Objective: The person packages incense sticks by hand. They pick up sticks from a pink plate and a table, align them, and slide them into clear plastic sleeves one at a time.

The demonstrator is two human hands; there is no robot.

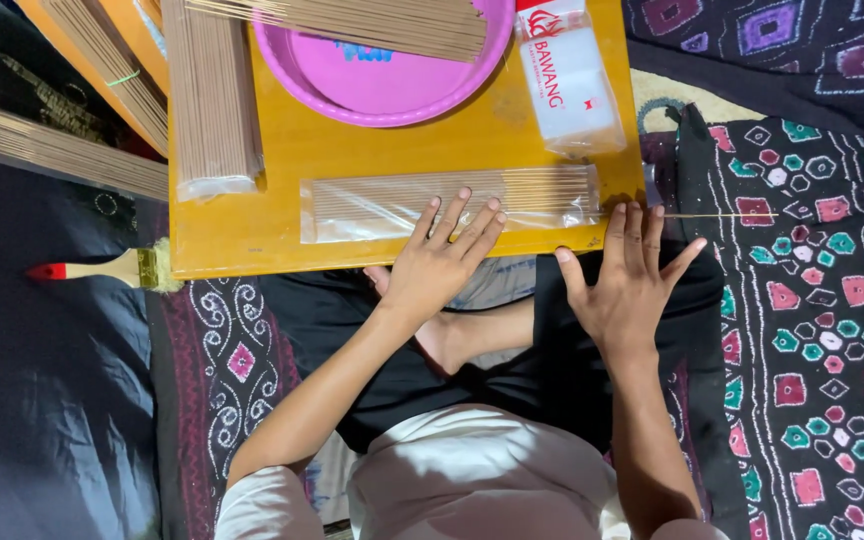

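Pressing flat on the clear sleeve of incense sticks (449,203), the left hand (442,265) lies open with fingers spread; it pins the packet to the yellow board (232,235) and grips nothing. The right hand (627,285) is also open, palm down, fingertips (635,215) resting at the open end of the sleeve, just beside the board's near corner. 1 loose stick (717,215) projects outward from under those fingertips, over the patterned cloth (812,300); whether it is pinched or merely touched cannot be told.

Step in hand, as judged: feeding or aligning sticks at the sleeve mouth while the other hand steadies the packet. The next move appears to call for a light pinch on the projecting stick and a straight slide along the sleeve axis, with the steadying hand kept flat so the film does not buckle.

Beyond the left hand's fingertips sit a pink round tray (392,85) carrying more sticks and a wrapped stick bundle (212,100). Beyond the right hand lies a stack of empty clear sleeves (572,85). Well outboard of the left hand rests a paintbrush (102,268).
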